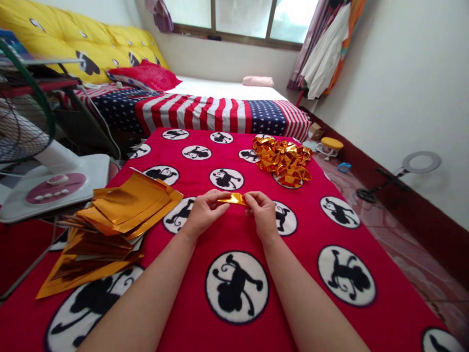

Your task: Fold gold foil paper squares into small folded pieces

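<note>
We hold a small folded piece of gold foil (235, 198) out in front of us, over the middle of the red cloth (293, 318). Our left hand (205, 211) has one end and our right hand (263, 210) has the other. Both arms reach forward from the bottom and lean in toward each other, so our hands are near but do not touch. The backs of our hands face up and out, and our thumbs point in at the shiny bit.

Our left thumb and pointing finger pinch the foil, and the next fingers curl in behind – we cannot see all of them. Our right thumb and pointing finger are closed on the other end. The rest of our right fingers bend in below, and we cannot tell if they touch the foil too.

By our left arm there is a messy pile of flat gold sheets (126, 208), with some sticking out at the sides. Past our right hand, near the far right corner of the cloth, sits a heap of folded gold shapes (284, 159). The cloth has black monkeys in white circles all over it. A fan (82, 183) stands on our left – and past the cloth is a bed (220, 88) with stars and stripes down its side
</note>
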The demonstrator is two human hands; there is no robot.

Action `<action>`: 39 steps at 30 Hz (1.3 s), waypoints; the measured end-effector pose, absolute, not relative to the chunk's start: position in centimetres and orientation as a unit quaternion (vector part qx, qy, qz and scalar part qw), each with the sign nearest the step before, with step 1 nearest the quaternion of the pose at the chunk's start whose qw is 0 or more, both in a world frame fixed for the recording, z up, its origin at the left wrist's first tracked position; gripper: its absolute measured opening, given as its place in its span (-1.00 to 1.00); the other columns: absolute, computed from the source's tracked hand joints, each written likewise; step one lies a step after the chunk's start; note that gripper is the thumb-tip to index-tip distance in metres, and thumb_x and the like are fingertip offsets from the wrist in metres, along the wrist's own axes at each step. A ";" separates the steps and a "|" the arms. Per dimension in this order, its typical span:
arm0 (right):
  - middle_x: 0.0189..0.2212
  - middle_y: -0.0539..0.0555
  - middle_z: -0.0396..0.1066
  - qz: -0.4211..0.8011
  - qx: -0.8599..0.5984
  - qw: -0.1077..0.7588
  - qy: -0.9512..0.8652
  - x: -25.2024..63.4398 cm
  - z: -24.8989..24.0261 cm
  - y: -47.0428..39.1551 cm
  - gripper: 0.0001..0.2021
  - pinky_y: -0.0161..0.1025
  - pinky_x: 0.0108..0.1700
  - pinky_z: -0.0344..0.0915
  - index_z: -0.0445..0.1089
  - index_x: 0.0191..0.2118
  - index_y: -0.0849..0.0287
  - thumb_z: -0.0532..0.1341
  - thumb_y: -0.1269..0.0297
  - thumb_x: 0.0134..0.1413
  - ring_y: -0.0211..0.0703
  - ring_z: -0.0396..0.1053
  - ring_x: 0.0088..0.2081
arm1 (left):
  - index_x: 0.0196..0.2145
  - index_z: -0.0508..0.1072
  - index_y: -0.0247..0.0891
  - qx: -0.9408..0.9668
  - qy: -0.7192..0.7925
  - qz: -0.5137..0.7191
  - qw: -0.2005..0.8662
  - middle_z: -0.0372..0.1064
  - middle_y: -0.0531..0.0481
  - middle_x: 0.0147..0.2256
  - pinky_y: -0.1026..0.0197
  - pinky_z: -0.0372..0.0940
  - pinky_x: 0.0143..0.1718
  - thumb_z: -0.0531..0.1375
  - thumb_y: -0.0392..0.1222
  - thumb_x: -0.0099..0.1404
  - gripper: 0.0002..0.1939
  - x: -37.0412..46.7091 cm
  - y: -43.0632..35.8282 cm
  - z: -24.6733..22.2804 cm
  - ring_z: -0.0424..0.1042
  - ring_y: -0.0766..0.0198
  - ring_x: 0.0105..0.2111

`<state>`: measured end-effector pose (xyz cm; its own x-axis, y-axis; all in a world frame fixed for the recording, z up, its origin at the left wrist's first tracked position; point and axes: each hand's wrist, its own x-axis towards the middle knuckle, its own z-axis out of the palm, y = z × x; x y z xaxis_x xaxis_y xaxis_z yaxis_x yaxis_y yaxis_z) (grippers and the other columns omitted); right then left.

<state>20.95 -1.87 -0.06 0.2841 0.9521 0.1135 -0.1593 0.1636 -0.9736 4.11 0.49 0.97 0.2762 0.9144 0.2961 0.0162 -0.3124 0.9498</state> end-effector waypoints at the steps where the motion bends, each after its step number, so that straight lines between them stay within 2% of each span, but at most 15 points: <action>1: -0.66 -0.10 0.32 0.438 -0.479 0.637 -0.417 21.0 0.0 -1.9 -0.78 -0.39 -0.60 0.14 0.45 -0.38 0.19 0.31 0.12 -0.02 -0.36 0.20 -0.65 | -0.15 0.58 -0.28 0.645 0.361 0.485 0.468 0.48 -0.07 -0.23 0.27 0.31 -0.19 0.29 -0.22 0.14 -0.72 4.1 0.6 0.9 0.46 0.22 -0.19; 7: -0.62 -0.08 0.35 0.453 -0.466 0.619 -0.441 21.2 0.1 -2.1 -0.74 -0.40 -0.59 0.15 0.47 -0.33 0.19 0.34 0.10 -0.05 -0.35 0.24 -0.62 | -0.28 0.60 -0.32 0.597 0.399 0.509 0.474 0.52 -0.05 -0.35 0.29 0.29 -0.28 0.31 -0.15 0.12 -0.78 4.0 1.2 0.1 0.45 0.27 -0.34; 12: -0.66 -0.09 0.33 0.446 -0.467 0.617 -0.450 21.2 0.0 -2.0 -0.78 -0.39 -0.59 0.13 0.47 -0.37 0.19 0.32 0.12 -0.02 -0.35 0.21 -0.64 | -0.35 0.58 -0.32 0.581 0.404 0.517 0.482 0.50 0.01 -0.42 0.32 0.24 -0.36 0.32 -0.14 0.11 -0.80 4.1 1.2 0.1 0.39 0.32 -0.41; 18: -0.64 -0.07 0.36 0.399 -0.495 0.629 -0.447 21.0 -0.3 -2.0 -0.80 -0.37 -0.57 0.19 0.51 -0.37 0.18 0.34 0.15 -0.05 -0.33 0.24 -0.62 | -0.54 0.48 -0.32 0.581 0.421 0.510 0.475 0.22 0.13 -0.64 0.34 0.04 -0.55 0.28 -0.05 0.15 -0.73 4.2 1.0 0.6 0.13 0.44 -0.60; 22: -0.56 -0.02 0.44 0.360 -0.504 0.634 -0.462 20.9 -0.2 -2.1 -0.81 -0.35 -0.51 0.27 0.53 -0.31 0.18 0.33 0.17 -0.02 -0.29 0.33 -0.56 | -0.48 0.50 -0.31 0.582 0.416 0.518 0.469 0.18 0.14 -0.63 0.33 0.01 -0.56 0.27 -0.05 0.17 -0.76 4.2 1.4 -0.2 0.11 0.43 -0.60; 27: -0.57 -0.01 0.45 0.401 -0.478 0.629 -0.464 20.8 0.0 -2.2 -0.79 -0.31 -0.42 0.39 0.52 -0.31 0.19 0.32 0.15 0.00 -0.24 0.42 -0.52 | -0.47 0.53 -0.30 0.593 0.411 0.549 0.422 0.24 0.09 -0.54 0.33 0.07 -0.48 0.29 -0.09 0.15 -0.80 4.0 2.2 -1.4 0.18 0.40 -0.50; 32: -0.50 -0.01 0.47 0.420 -0.464 0.632 -0.457 20.7 0.1 -2.2 -0.79 -0.26 -0.34 0.47 0.52 -0.32 0.18 0.34 0.14 -0.02 -0.22 0.47 -0.47 | -0.41 0.55 -0.30 0.607 0.419 0.532 0.415 0.28 0.07 -0.52 0.34 0.09 -0.49 0.26 -0.07 0.19 -0.78 3.9 2.1 -1.3 0.21 0.39 -0.50; 39: -0.41 0.01 0.47 0.380 -0.478 0.627 -0.485 20.6 -0.1 -2.2 -0.83 -0.22 -0.26 0.48 0.51 -0.32 0.15 0.34 0.18 -0.03 -0.20 0.48 -0.39 | -0.31 0.56 -0.32 0.594 0.429 0.517 0.442 0.45 0.00 -0.45 0.31 0.27 -0.40 0.27 0.02 0.18 -0.68 4.0 1.8 -0.9 0.39 0.30 -0.44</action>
